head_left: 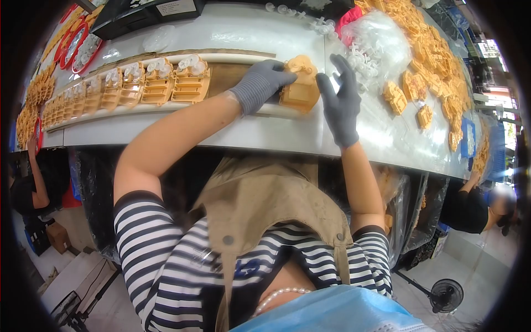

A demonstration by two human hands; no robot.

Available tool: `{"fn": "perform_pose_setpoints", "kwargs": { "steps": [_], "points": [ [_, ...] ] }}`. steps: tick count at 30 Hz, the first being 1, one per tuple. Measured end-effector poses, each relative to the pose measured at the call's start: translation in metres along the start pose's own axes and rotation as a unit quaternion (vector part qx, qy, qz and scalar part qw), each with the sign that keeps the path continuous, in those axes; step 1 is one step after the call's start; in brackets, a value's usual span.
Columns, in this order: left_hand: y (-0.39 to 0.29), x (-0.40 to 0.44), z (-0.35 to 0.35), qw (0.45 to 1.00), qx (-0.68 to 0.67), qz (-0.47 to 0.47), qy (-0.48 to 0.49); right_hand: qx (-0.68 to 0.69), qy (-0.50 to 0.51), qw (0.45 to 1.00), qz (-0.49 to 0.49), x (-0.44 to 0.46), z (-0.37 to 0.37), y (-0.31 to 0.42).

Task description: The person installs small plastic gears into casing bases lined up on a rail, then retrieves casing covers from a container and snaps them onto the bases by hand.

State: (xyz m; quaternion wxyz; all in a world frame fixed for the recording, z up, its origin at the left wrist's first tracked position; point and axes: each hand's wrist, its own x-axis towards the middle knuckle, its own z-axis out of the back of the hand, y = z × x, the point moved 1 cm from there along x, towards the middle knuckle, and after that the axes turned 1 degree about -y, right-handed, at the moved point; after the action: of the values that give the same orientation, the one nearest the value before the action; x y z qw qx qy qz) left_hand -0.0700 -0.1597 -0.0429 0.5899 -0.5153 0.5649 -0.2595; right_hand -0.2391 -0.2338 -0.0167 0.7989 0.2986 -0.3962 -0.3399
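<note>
My left hand (pixel 266 82), in a grey glove, pinches the upper left edge of an orange-yellow plastic housing (pixel 300 91) above the table's near side. Close by on the right, my gloved right hand (pixel 342 102) has its fingers apart, the thumb near the housing's right edge; whether it touches I cannot tell. Left of my hands, a row of similar housings (pixel 191 83) stands on a long rail, with clear-white plastic parts (pixel 159 66) in their upper ends. Loose white wheel-like parts (pixel 365 69) lie beyond my right hand.
A large heap of orange-yellow housings (pixel 437 66) covers the right side, beside a clear plastic bag (pixel 384 39). At the back left are a black bin (pixel 144 19) and red-rimmed trays (pixel 88 52). Other people's arms (pixel 40 185) show at both edges. A fan (pixel 446 295) stands low on the right.
</note>
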Motion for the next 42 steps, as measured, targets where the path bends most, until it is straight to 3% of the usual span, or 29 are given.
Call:
{"fn": "perform_pose_setpoints", "kwargs": {
  "steps": [1, 3, 4, 11, 14, 20, 23, 26, 29, 35, 37, 38, 41, 42],
  "points": [
    [-0.003, -0.001, -0.002, 1.000, -0.001, 0.009, -0.001, 0.053, 0.034, 0.989, -0.131, -0.001, -0.002, -0.008],
    [-0.005, -0.003, -0.006, 1.000, -0.021, 0.013, 0.016, 0.104, 0.130, 0.968, -0.186, -0.004, -0.009, -0.013],
    [-0.003, -0.004, -0.007, 0.999, -0.040, 0.007, 0.032, 0.044, 0.138, 0.972, -0.186, -0.008, -0.011, -0.007],
    [-0.006, -0.022, -0.032, 0.950, -0.286, 0.000, 0.125, 0.279, 0.060, 0.942, -0.180, -0.022, -0.006, 0.003],
    [-0.005, -0.034, -0.047, 0.930, -0.350, 0.001, 0.116, 0.151, 0.012, 0.983, -0.107, -0.032, 0.002, 0.023],
    [0.004, -0.042, -0.060, 0.909, -0.395, -0.067, 0.118, 0.153, -0.025, 0.983, -0.099, -0.051, 0.007, 0.033],
    [0.018, -0.039, -0.067, 0.924, -0.365, -0.092, 0.068, 0.154, -0.020, 0.976, -0.154, -0.065, 0.002, 0.027],
    [0.009, -0.048, -0.063, 0.938, -0.331, -0.073, 0.072, 0.009, 0.016, 0.999, -0.029, -0.065, 0.013, 0.028],
    [0.009, -0.053, -0.059, 0.942, -0.310, -0.065, 0.108, -0.021, 0.062, 0.994, 0.083, -0.049, 0.033, 0.024],
    [0.017, -0.062, -0.072, 0.956, -0.264, -0.102, 0.073, -0.027, 0.142, 0.988, 0.054, -0.046, 0.030, 0.021],
    [0.023, -0.064, -0.066, 0.980, -0.139, -0.138, 0.044, -0.003, 0.150, 0.987, 0.057, -0.054, 0.030, 0.022],
    [0.025, -0.065, -0.062, 0.985, -0.074, -0.155, 0.029, 0.086, 0.179, 0.980, 0.017, -0.057, 0.037, 0.015],
    [0.017, -0.078, -0.060, 0.983, 0.048, -0.171, 0.049, 0.343, 0.117, 0.913, -0.185, -0.054, 0.044, 0.018],
    [0.017, -0.081, -0.060, 0.981, 0.055, -0.180, 0.056, 0.364, 0.133, 0.898, -0.208, -0.054, 0.047, 0.015]
  ]
}}
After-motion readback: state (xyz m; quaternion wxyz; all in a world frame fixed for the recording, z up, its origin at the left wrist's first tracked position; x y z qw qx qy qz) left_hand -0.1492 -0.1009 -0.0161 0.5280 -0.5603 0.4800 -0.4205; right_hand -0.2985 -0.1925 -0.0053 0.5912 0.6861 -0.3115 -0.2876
